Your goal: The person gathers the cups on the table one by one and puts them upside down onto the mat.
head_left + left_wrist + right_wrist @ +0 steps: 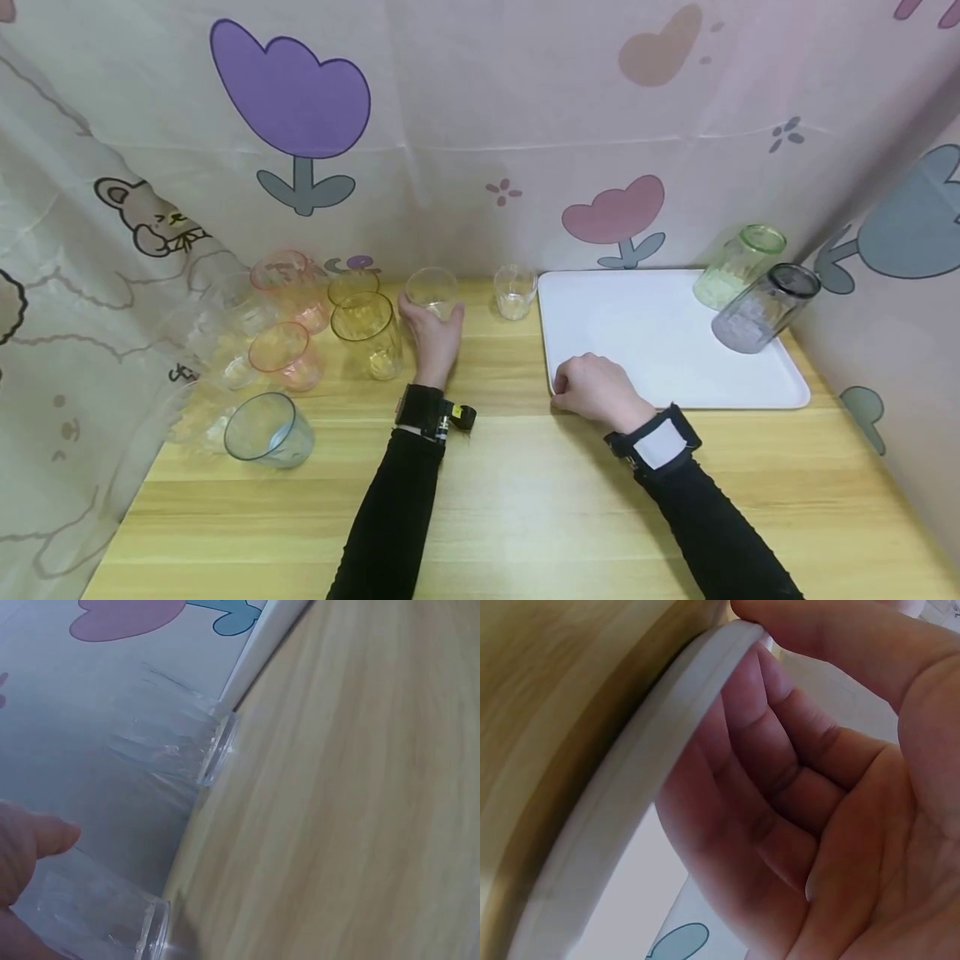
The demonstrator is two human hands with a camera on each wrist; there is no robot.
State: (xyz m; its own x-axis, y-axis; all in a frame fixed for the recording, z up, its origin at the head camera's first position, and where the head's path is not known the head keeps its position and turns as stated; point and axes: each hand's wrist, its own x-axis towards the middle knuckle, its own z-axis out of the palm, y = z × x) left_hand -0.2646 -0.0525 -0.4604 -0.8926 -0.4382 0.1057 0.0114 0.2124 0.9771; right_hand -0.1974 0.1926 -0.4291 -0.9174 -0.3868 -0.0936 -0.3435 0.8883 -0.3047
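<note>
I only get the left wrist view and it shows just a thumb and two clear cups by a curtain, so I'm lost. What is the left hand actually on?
Observer: The left hand grips a pale yellowish clear cup standing upright on the wooden table.
Operator: And the other cup I see?
Observer: That is a small clear cup, upright, just left of a white tray.
Operator: Where is the right hand?
Observer: The right hand rests at the tray's near left corner, fingers curled over its rim.
Operator: Anything on the tray?
Observer: A green glass and a dark-rimmed glass at its far right corner.
</note>
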